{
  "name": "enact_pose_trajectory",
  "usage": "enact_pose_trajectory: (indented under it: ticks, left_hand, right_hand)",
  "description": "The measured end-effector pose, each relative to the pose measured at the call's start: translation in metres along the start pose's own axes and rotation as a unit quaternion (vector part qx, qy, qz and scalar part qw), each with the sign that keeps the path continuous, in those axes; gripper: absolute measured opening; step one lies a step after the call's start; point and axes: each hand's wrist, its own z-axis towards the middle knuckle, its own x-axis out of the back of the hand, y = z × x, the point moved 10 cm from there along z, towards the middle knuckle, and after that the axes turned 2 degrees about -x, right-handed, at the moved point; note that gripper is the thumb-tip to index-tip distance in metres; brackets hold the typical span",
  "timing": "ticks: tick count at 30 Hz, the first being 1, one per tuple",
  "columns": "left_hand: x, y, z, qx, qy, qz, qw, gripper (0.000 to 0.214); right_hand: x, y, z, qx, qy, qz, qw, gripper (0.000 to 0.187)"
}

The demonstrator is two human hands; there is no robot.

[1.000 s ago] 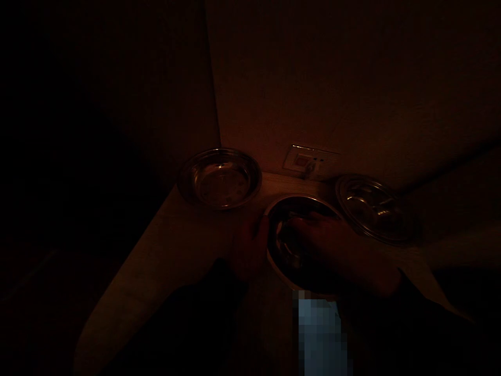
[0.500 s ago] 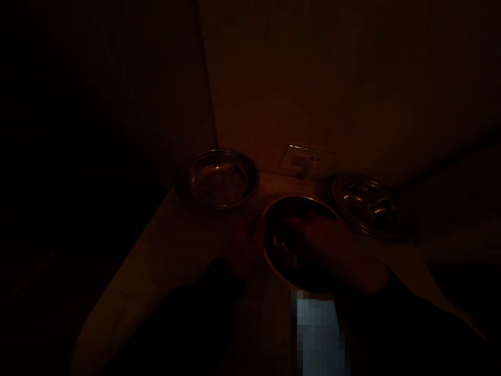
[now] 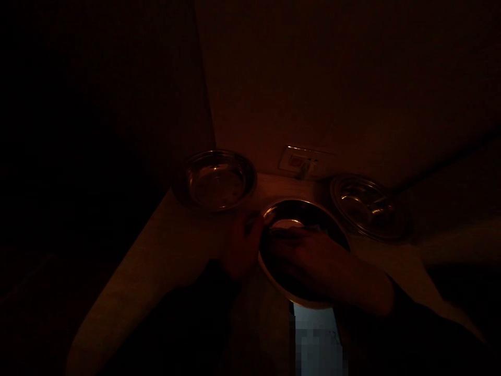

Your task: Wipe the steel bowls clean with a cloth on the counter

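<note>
In the dim head view, a round metal bowl (image 3: 301, 202) stands between my hands on a light wooden surface. My left hand (image 3: 245, 243) is closed on the bowl's left rim, thumb and fingers at the edge. Inside the bowl, my right hand (image 3: 301, 253) reaches down from the right with its fingers bent against the inner wall. A faint pale edge shows beside its knuckles, perhaps of a cloth; what the fingers hold is too dark to make out.
A shallow metal bowl (image 3: 217, 196) sits at the back left of the wooden surface (image 3: 133, 282). Another shiny metal dish (image 3: 364, 209) stands at the back right. A wall socket plate (image 3: 301, 161) is behind them. A bright, pixelated panel (image 3: 317, 334) lies below the middle bowl.
My right hand has moved down and slightly left inside the bowl, uncovering more of its far inner wall. The bowl has shifted slightly toward me; my left hand stays at its rim.
</note>
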Motion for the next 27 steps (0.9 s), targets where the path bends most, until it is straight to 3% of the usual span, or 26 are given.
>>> enact_pose_trajectory:
  ticks: [3, 8, 15, 27]
  left_hand:
    - [-0.003, 0.005, -0.001, -0.027, -0.017, 0.018, 0.999, 0.031]
    - [-0.006, 0.010, -0.003, -0.059, -0.029, 0.034, 0.997, 0.035]
    - [-0.008, 0.007, -0.003, -0.042, -0.033, 0.043, 0.998, 0.033]
    - [-0.011, 0.010, -0.003, -0.056, -0.049, 0.005, 0.997, 0.033]
  right_hand:
    - [0.000, -0.001, 0.002, -0.021, -0.006, -0.001, 1.000, 0.026]
    - [0.000, 0.025, 0.007, -0.109, 0.016, -0.046, 0.993, 0.026]
    - [0.002, 0.032, 0.001, -0.079, 0.041, -0.070, 0.994, 0.024]
    - [0.026, 0.050, -0.006, -0.157, 0.113, 0.061, 0.979, 0.026]
